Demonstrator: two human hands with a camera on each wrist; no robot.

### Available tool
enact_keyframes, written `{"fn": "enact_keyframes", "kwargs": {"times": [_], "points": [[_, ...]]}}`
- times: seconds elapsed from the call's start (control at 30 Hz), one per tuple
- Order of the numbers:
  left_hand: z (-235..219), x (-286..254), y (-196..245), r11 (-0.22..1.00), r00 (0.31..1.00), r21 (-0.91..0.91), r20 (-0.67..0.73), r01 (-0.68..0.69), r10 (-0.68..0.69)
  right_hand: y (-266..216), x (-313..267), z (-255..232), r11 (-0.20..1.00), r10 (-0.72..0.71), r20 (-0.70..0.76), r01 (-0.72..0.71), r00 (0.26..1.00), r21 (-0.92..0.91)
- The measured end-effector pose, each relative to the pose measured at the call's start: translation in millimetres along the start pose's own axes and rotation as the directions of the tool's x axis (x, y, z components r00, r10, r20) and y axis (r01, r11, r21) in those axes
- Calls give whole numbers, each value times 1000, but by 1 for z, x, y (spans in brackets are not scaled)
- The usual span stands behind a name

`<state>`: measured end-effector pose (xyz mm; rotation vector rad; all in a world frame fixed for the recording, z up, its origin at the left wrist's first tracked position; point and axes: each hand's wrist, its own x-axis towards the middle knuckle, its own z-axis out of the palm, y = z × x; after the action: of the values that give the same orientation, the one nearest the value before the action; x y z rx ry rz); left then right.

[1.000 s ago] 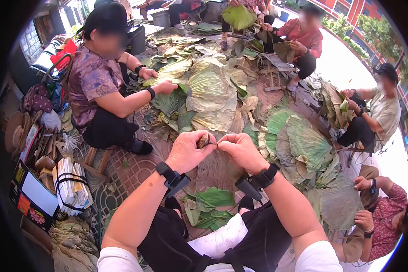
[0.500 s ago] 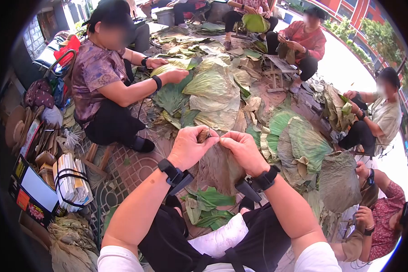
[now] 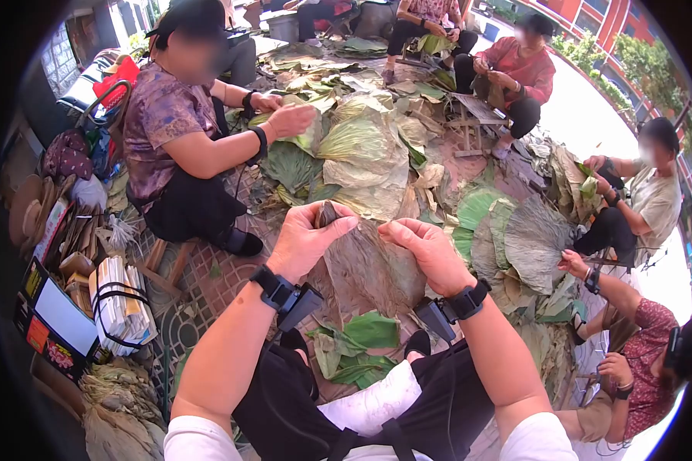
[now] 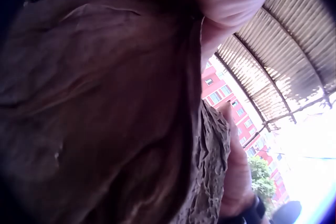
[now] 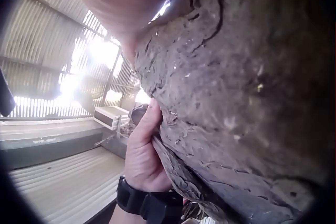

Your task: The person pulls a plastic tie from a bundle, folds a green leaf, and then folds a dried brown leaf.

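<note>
A wide brown dried leaf (image 3: 369,269) hangs below both hands in the head view. Its gathered dark end stands up in my left hand (image 3: 307,238), which grips it between thumb and curled fingers. My right hand (image 3: 427,253) pinches the leaf's upper edge, a short gap away from the left. The left wrist view is mostly filled by the brown leaf (image 4: 100,108), with the other hand behind its edge. In the right wrist view the wrinkled grey-brown leaf (image 5: 236,92) covers the right side, and the left hand (image 5: 144,161) holds its far edge.
Green leaves (image 3: 361,342) lie on the ground between my feet. A large leaf pile (image 3: 361,154) spreads ahead, with more leaves (image 3: 538,238) at the right. Several people sit around it. A strapped paper bundle (image 3: 123,311) stands at the left beside a bundle of dried leaves (image 3: 123,399).
My hands have drawn apart, the left to the left and the right to the right, and more of the leaf shows between them. The person at lower right has reached toward the right-hand leaves.
</note>
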<state>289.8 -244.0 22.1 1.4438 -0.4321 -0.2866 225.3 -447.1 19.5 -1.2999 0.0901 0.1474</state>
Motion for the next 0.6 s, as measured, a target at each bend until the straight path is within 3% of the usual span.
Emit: {"fn": "enact_keyframes", "kwargs": {"times": [0.07, 0.13, 0.27, 0.33, 0.37, 0.43, 0.6], "points": [[-1, 1, 1, 1000, 1000, 11, 20, 6, -7, -1, -3, 2, 998, -3, 4, 4, 1000, -69], [-4, 1, -1, 998, 1000, 62, 22, 4, -5, -4, -4, 1, 962, 66, 12, -60, 998, -267], [-8, -1, -3, 990, 1000, 141, 8, -3, 2, -17, -9, 8, 952, 162, -60, -172, 985, -254], [-9, 0, -6, 983, 1000, 184, 12, -11, 8, -9, -8, 5, 918, 31, 56, -6, 998, -396], [-9, 0, -7, 974, 1000, 227, 18, -18, 14, -4, -6, 4, 918, 33, 56, -8, 998, -396], [-8, -1, -5, 975, 1000, 224, 9, -11, 10, 9, 0, 1, 928, -105, 38, 111, 994, -355], [-11, 4, -10, 991, 998, 132, -67, 10, -1, 17, 6, -3, 959, -98, -147, 54, 984, -279]]}}
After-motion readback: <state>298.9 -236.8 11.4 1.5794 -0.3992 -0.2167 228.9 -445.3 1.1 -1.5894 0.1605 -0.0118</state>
